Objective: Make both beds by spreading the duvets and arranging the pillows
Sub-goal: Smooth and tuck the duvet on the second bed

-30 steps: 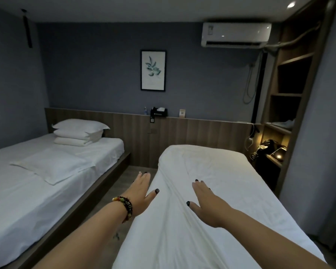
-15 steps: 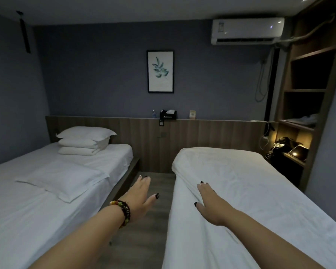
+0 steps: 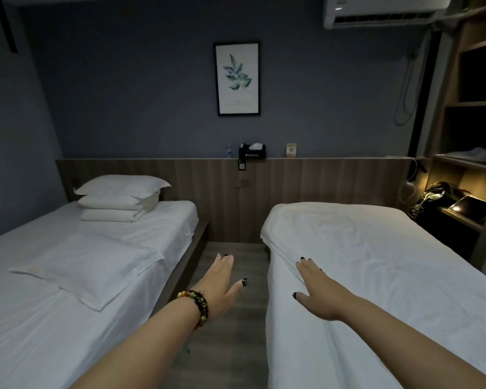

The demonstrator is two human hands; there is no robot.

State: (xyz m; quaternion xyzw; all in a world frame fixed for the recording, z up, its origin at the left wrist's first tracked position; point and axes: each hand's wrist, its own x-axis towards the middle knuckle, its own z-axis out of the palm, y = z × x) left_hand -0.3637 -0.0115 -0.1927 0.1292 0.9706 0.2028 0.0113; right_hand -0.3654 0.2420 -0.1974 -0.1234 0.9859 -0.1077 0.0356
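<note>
Two single beds stand side by side. The right bed is covered by a spread white duvet (image 3: 376, 262); no pillow shows on it. My right hand (image 3: 317, 290) lies flat and open on the duvet's left edge. My left hand (image 3: 222, 284), with a bead bracelet on the wrist, hovers open over the aisle between the beds. On the left bed (image 3: 54, 332) a flat pillow (image 3: 90, 268) lies mid-mattress. At its head sits a stack: one pillow (image 3: 121, 185) on top of folded white bedding (image 3: 110, 209).
A wood-floored aisle (image 3: 230, 346) runs between the beds. A wooden headboard panel (image 3: 320, 186) carries a tissue box (image 3: 252, 151) and a small bottle. A lit shelf nook (image 3: 458, 203) with a bag and cables stands at the right of the right bed.
The view has shifted left and back, so the aisle now sits in the middle. My left hand has moved off the right bed's edge over the aisle. My right hand stays on the duvet.
</note>
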